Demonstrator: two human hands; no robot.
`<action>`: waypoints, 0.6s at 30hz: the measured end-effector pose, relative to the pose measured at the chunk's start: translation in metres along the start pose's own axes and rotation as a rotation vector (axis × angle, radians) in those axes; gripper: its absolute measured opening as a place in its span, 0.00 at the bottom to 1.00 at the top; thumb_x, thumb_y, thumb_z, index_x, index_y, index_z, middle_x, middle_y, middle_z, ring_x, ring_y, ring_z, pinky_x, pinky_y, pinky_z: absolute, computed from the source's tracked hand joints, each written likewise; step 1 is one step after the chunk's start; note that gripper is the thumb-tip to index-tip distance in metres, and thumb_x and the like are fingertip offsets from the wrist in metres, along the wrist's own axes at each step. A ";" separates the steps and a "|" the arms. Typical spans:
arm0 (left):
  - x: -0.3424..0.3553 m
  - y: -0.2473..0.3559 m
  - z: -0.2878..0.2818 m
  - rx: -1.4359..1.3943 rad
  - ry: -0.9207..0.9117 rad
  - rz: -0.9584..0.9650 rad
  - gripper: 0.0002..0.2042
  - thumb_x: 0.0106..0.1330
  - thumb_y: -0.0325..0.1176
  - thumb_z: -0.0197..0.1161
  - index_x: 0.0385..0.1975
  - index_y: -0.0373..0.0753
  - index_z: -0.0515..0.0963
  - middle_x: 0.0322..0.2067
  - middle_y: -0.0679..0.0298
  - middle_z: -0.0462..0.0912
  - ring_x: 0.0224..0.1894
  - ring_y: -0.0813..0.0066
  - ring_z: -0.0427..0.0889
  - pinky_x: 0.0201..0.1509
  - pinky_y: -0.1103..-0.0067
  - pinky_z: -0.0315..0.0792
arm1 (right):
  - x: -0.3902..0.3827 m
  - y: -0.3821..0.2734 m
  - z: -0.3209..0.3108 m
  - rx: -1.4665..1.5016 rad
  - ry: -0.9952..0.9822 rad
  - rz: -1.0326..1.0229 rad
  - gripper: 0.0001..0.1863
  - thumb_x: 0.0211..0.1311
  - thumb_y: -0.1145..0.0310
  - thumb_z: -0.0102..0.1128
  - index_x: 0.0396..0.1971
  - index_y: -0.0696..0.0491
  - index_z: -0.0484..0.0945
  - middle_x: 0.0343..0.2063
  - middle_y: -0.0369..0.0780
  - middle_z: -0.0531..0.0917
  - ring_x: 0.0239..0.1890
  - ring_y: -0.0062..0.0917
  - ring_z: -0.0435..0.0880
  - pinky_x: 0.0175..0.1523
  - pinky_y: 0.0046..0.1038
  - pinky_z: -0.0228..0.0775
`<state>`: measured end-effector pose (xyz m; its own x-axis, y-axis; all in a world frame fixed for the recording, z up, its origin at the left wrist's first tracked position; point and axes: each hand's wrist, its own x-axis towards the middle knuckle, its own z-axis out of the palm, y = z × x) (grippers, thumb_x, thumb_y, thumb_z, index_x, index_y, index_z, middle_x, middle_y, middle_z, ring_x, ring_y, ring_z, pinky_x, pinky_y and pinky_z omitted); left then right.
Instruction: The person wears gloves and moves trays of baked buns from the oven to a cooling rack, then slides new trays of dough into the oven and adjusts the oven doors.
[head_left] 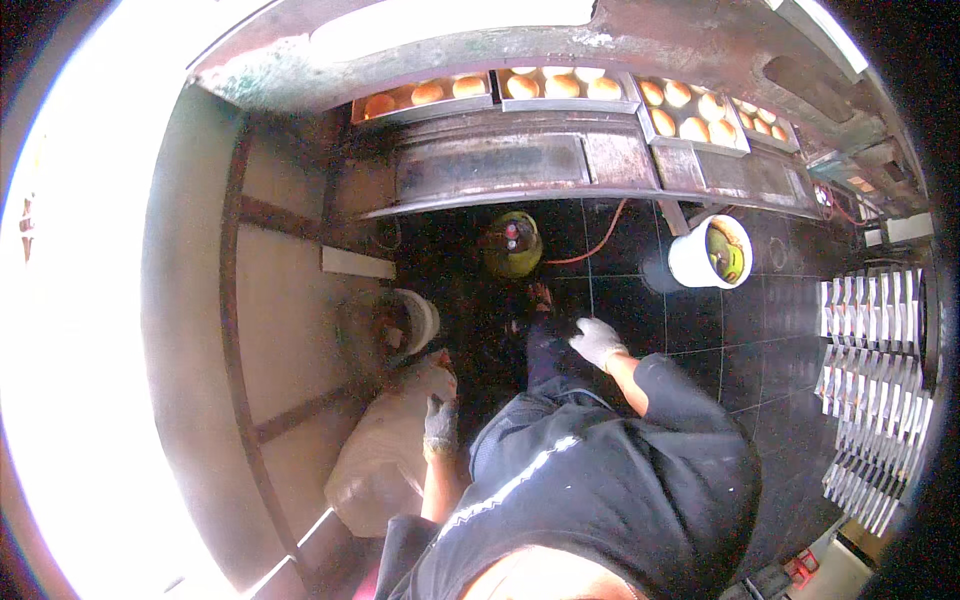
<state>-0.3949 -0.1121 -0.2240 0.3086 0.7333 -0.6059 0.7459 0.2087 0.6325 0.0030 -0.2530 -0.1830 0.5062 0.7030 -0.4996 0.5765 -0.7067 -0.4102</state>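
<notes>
My left hand [440, 426], in a grey work glove, hangs at my left side next to a large pale sack [385, 450]. I cannot tell whether it touches the sack; its fingers look loosely apart and nothing shows in them. In front of my right thigh, my right hand [597, 342] wears a whitish glove. Its fingers hang loosely apart, with no object visible in them. Ahead, an oven [490, 165] holds shallow metal trays [570, 103] with round golden buns [562, 87] in its long opening.
A round yellow-green gas cylinder [513, 245] with an orange hose [605, 240] stands under the oven. Right of it is a white bucket [695, 258]; another bucket [420, 318] is beyond the sack. Stacked metal trays [870, 385] line the right side. Dark tiles [690, 320] cover the floor.
</notes>
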 end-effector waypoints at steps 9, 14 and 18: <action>-0.123 -0.154 -0.022 0.611 -0.320 -0.219 0.18 0.65 0.43 0.55 0.51 0.42 0.79 0.44 0.50 0.83 0.46 0.52 0.81 0.52 0.64 0.74 | -0.016 0.033 0.021 0.169 -0.082 0.550 0.31 0.51 0.59 0.61 0.52 0.64 0.76 0.53 0.59 0.77 0.60 0.51 0.74 0.61 0.40 0.67; -0.060 -0.119 -0.048 0.556 -0.358 -0.336 0.20 0.65 0.47 0.55 0.50 0.42 0.80 0.46 0.46 0.82 0.51 0.47 0.80 0.55 0.59 0.73 | 0.123 -0.048 -0.005 0.301 -0.076 0.217 0.26 0.50 0.59 0.61 0.43 0.65 0.78 0.41 0.54 0.82 0.46 0.43 0.80 0.51 0.39 0.69; 0.008 -0.072 -0.078 0.548 -0.074 0.023 0.19 0.68 0.44 0.51 0.53 0.42 0.77 0.48 0.46 0.81 0.50 0.45 0.80 0.53 0.57 0.73 | 0.292 -0.200 -0.097 0.493 -0.023 -0.079 0.23 0.56 0.58 0.61 0.46 0.60 0.78 0.35 0.49 0.83 0.41 0.37 0.82 0.48 0.41 0.71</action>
<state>-0.4920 -0.0708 -0.2372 0.3545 0.6819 -0.6398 0.9303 -0.1887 0.3144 0.0975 0.1017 -0.1728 0.4555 0.7579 -0.4671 0.2383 -0.6093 -0.7563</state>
